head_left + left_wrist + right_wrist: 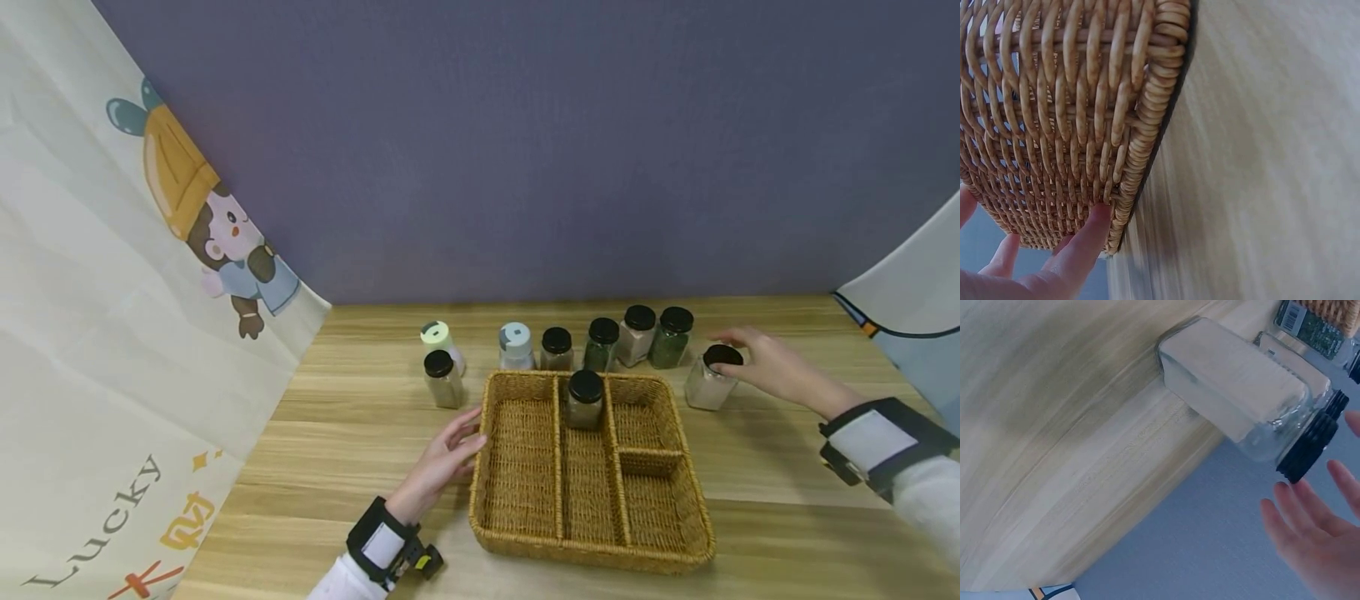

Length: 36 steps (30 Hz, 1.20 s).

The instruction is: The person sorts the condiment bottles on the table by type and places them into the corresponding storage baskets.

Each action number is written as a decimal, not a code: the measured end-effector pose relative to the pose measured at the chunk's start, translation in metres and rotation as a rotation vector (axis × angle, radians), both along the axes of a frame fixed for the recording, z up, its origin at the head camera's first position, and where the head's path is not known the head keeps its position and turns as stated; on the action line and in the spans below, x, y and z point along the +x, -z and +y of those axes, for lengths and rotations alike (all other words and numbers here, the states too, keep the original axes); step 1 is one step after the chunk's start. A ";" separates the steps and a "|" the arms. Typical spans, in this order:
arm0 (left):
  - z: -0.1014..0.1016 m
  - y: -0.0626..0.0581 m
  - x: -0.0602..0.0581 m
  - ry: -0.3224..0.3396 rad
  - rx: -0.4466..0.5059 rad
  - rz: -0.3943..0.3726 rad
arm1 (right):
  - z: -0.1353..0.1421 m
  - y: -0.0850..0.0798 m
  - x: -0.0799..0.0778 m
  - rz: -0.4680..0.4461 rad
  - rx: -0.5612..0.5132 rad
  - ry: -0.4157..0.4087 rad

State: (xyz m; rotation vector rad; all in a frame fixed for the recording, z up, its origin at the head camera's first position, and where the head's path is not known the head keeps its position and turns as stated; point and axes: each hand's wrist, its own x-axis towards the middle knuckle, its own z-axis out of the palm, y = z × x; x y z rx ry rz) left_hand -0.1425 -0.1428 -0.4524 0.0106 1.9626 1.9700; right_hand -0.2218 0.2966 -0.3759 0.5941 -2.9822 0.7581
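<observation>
Wicker basket (517, 467) sits on the wooden worktop (780, 517) with one jar (584, 399) in its middle compartment, left hand (444, 460) resting straight fingers against its left wall, right hand (772, 367) open with spread fingers at the black-lidded jar (711, 377) just right of the basket.

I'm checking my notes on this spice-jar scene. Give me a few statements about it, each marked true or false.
1. One jar stands inside the basket. True.
2. The left hand touches the basket's left side. True.
3. The right hand holds a jar in the air. False: its fingers are open by the black lid of a jar of white powder that stands on the table.
4. All jars have black lids. False: two at the back left have pale lids.
5. The basket is undivided. False: it has compartments.
</observation>
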 end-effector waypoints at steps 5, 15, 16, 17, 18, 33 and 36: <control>0.000 0.000 0.000 0.003 -0.004 0.008 | 0.001 0.005 0.000 -0.004 -0.012 -0.006; 0.000 0.000 0.000 0.003 -0.004 0.002 | 0.002 0.015 -0.002 0.049 -0.046 -0.038; 0.000 0.000 0.000 0.004 -0.004 0.005 | 0.002 0.016 -0.002 0.051 -0.048 -0.039; 0.000 0.000 0.000 0.004 -0.004 0.008 | 0.002 0.016 -0.002 0.054 -0.048 -0.036; 0.000 0.000 0.000 0.005 -0.003 0.008 | 0.002 0.018 -0.003 0.054 -0.049 -0.034; -0.001 0.000 0.001 0.003 -0.002 0.007 | 0.004 0.023 -0.002 0.004 -0.053 0.004; -0.001 0.000 0.001 0.002 -0.005 0.008 | 0.004 0.023 -0.001 0.002 -0.055 -0.001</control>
